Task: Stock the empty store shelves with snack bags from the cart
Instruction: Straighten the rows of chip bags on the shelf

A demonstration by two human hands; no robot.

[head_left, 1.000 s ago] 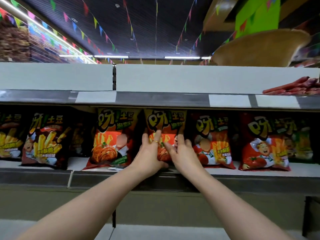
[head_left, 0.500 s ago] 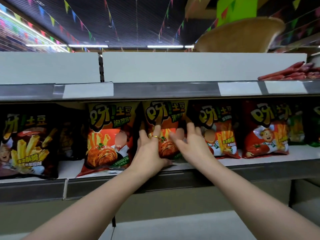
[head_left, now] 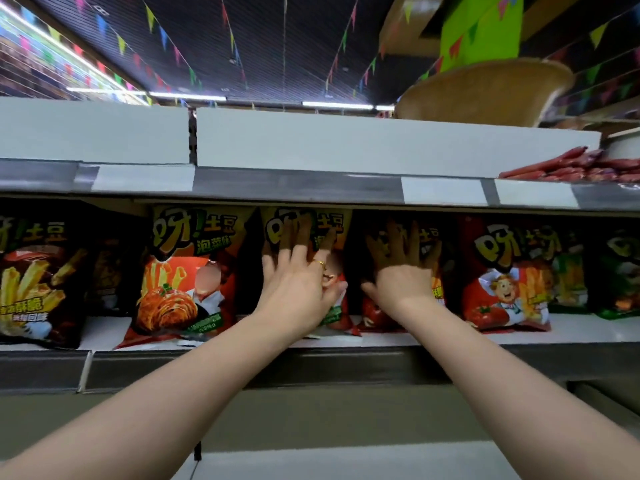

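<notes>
A row of snack bags stands upright on the white shelf (head_left: 433,336). My left hand (head_left: 298,275) presses flat, fingers spread, on the front of an orange and yellow snack bag (head_left: 341,220) in the middle. My right hand (head_left: 403,268) lies flat with straight fingers on the dark red snack bag (head_left: 375,311) just to its right. Another orange bag (head_left: 183,271) stands to the left, and a red tomato bag (head_left: 505,275) to the right. The cart is out of view.
A dark bag with fries (head_left: 34,275) stands at the far left and green bags (head_left: 620,271) at the far right. The upper shelf's edge (head_left: 294,187) overhangs the bags; red sausage packs (head_left: 568,168) lie on it at the right.
Both hands have moved up and apart. They were close together at the bottom of the middle bag; now the left presses that bag's front and the right presses the neighbouring bag.
</notes>
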